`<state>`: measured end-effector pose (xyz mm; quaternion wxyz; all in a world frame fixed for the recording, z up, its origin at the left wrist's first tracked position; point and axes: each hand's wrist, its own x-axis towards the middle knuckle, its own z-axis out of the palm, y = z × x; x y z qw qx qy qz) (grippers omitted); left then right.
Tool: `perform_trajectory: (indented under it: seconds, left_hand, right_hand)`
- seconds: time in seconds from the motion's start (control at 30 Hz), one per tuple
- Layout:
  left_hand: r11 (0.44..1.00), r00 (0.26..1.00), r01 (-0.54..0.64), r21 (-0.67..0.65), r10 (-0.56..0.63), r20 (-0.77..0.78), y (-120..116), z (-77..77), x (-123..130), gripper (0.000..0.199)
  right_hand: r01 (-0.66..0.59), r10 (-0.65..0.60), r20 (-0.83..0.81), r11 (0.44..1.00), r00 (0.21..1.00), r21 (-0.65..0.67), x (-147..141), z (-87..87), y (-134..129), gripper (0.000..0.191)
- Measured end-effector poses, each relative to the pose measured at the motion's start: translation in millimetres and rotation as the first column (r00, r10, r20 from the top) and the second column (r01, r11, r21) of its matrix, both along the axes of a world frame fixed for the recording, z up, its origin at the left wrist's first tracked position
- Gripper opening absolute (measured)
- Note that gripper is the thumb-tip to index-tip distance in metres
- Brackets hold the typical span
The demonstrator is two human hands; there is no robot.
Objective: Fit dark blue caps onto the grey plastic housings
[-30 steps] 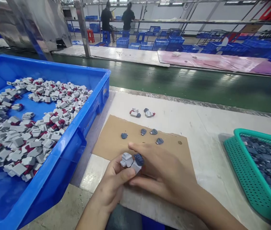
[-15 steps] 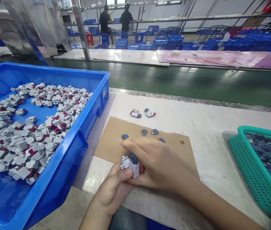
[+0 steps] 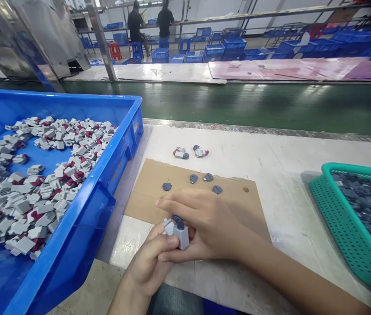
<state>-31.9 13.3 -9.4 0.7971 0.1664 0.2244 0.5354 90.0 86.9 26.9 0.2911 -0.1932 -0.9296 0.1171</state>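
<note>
My left hand (image 3: 149,258) grips a light grey plastic part (image 3: 181,237), thumb pressed on its near side. A dark blue-grey plastic piece (image 3: 178,222) sits at the top of that part. Curled round the right side of the same part is my right hand (image 3: 210,225), its thumb below and its index finger reaching over the top. Its other fingertips are hidden. Beneath and beyond the hands lies a brown cardboard sheet (image 3: 146,192) with several loose dark pieces (image 3: 217,189). Two grey parts with dark and red pieces (image 3: 181,153) rest on the white table past the cardboard.
A blue bin (image 3: 106,175) of grey and red parts stands at left. At right is a green perforated basket (image 3: 333,218) full of dark pieces. A green conveyor belt (image 3: 238,105) crosses beyond the white table (image 3: 287,175). Two people (image 3: 164,22) are far back.
The grey part has tilted slightly in my hands, and my right thumb has moved left beneath it. The view has shifted a little, and more of one dark piece shows past the right hand.
</note>
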Motion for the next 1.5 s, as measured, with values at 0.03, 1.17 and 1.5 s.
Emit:
perform_trajectory:
  seconds: [0.03,1.17,1.5]
  left_hand:
    - [1.0,1.0,0.0,0.003,0.001,-0.017,0,-0.6,0,0.019]
    - [0.967,0.977,-0.114,-0.226,0.151,0.153,7,1.7,6,0.007]
    - [0.957,0.979,-0.133,-0.259,0.167,0.118,5,0.0,5,0.008]
  right_hand:
    - [-0.01,0.01,0.002,1.0,1.0,-0.021,0,0.6,0,0.058]
    - [0.444,-0.396,-0.202,0.817,0.896,0.369,-12,-20.0,-11,0.065]
    - [0.471,-0.413,-0.233,0.82,0.881,0.327,-14,-25.9,-12,0.066]
